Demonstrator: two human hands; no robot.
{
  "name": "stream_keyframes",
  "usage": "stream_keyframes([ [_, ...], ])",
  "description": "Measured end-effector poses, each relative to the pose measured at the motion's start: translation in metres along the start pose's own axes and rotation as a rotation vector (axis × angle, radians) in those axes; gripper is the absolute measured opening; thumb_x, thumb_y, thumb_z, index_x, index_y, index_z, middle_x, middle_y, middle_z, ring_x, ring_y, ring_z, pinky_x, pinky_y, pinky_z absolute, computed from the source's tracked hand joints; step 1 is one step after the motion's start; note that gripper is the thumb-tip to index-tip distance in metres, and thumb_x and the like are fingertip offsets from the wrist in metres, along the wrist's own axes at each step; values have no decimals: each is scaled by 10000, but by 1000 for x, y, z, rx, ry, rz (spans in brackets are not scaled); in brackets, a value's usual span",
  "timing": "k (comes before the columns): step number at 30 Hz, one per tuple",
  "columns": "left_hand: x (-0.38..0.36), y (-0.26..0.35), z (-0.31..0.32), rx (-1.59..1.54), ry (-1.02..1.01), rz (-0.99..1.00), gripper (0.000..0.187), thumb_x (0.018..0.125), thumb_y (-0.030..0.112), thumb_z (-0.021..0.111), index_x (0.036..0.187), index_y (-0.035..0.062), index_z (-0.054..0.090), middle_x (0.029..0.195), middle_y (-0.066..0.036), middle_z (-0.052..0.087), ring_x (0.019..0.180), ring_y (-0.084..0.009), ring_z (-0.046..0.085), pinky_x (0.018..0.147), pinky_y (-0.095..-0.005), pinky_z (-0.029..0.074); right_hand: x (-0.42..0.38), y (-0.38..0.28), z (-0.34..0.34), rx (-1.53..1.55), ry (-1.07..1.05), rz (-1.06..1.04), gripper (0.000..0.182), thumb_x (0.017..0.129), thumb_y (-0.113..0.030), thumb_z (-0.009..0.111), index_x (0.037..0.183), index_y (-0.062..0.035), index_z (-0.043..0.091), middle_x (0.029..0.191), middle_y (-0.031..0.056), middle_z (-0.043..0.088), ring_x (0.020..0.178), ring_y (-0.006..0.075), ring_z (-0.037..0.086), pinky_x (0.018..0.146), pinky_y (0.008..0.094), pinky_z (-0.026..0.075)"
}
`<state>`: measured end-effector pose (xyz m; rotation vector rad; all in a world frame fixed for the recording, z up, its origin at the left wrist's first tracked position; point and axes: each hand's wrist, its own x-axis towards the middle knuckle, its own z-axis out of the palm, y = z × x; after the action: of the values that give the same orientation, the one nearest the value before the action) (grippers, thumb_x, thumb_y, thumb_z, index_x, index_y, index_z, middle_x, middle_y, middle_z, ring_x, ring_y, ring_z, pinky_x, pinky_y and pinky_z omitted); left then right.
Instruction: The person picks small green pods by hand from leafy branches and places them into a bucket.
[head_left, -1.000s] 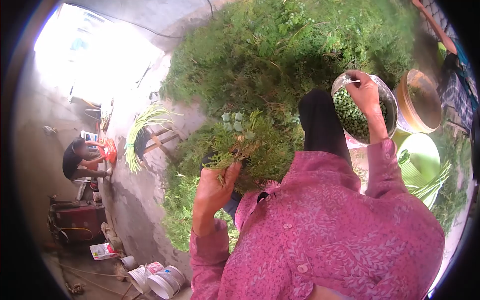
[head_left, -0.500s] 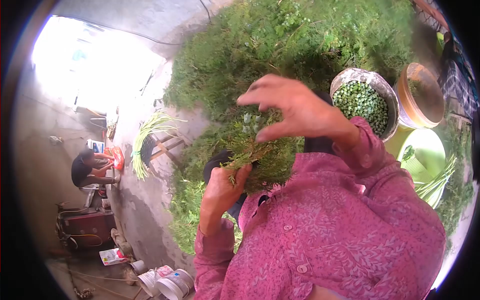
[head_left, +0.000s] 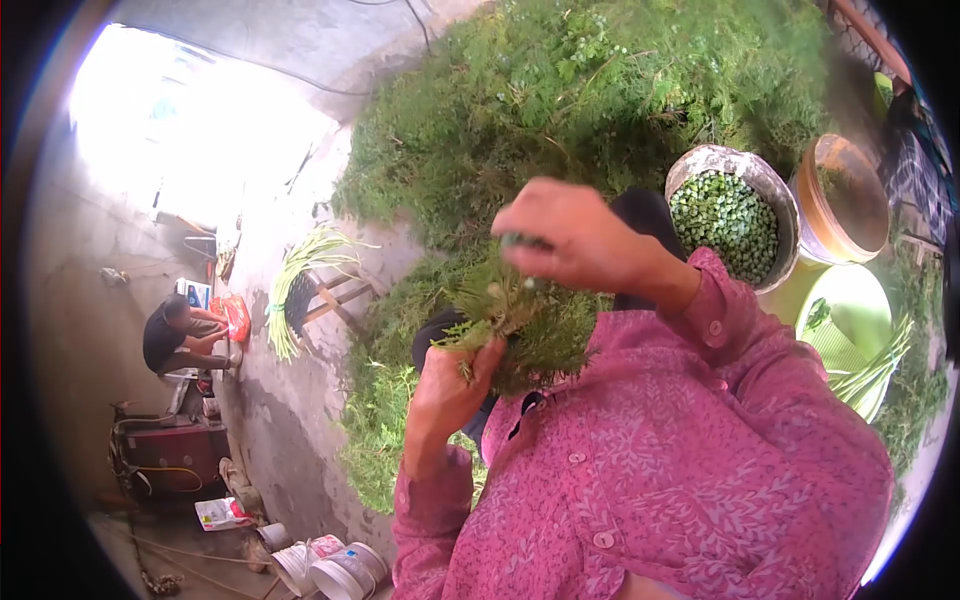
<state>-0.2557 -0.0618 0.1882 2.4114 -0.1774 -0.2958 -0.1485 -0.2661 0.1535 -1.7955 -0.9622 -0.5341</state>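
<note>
My left hand point(head_left: 447, 392) is closed round the stems of a leafy green sprig point(head_left: 540, 345) in front of my chest. Just above the sprig is my right hand point(head_left: 570, 232), slightly blurred, with its fingers drawn together on small green cones point(head_left: 524, 240) that show between thumb and fingers. Beyond both hands lies a big heap of feathery green branches point(head_left: 520, 110). To the right stands a bucket point(head_left: 715, 158) holding many small green cones point(head_left: 728, 225).
An orange-rimmed bucket point(head_left: 808, 190) and a light green basket point(head_left: 875, 300) with long stalks stand at the right. Left of me, long green stalks point(head_left: 290, 280) lie on a wooden stool. Another person point(head_left: 170, 335) crouches at the far left, beside a red bag point(head_left: 235, 318). White buckets point(head_left: 345, 575) lie below.
My right hand has gone from spread fingers to closed ones, with small green cones now between them. The cones that showed at the sprig's top are no longer visible there.
</note>
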Motion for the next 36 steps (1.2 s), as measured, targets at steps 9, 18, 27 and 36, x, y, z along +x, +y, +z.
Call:
stream_keyframes([
  [9, -23, -34, -10, -293, 26, -276, 298, 893, 306, 513, 891, 25, 610, 587, 9, 538, 386, -46, 415, 354, -201, 294, -76, 69, -100, -374, 397, 784, 241, 759, -127, 584, 992, -71, 608, 797, 98, 620, 695, 180, 597, 614, 288, 487],
  [18, 9, -19, 12, -277, -35, -394, 304, 893, 312, 502, 889, 33, 624, 427, 11, 416, 359, -68, 405, 364, -249, 298, -69, 22, -64, -30, 211, 584, 284, 697, -74, 705, 961, -34, 609, 843, 34, 607, 733, 106, 577, 652, 237, 485],
  [27, 1, -16, 5, -325, -25, -345, 300, 900, 303, 488, 875, 33, 617, 493, 3, 480, 353, -66, 392, 363, -238, 302, -9, -21, 27, 22, -61, 170, 156, 751, -184, 634, 812, -50, 583, 733, 126, 558, 691, 291, 565, 615, 351, 449],
  [36, -37, -63, -13, -908, 287, -372, 263, 869, 291, 522, 889, 45, 613, 788, -59, 631, 676, -132, 589, 563, -238, 461, -37, 35, -58, -118, 572, 482, 95, 774, -98, 635, 842, -40, 603, 674, -22, 566, 580, 36, 480, 502, 183, 412],
])
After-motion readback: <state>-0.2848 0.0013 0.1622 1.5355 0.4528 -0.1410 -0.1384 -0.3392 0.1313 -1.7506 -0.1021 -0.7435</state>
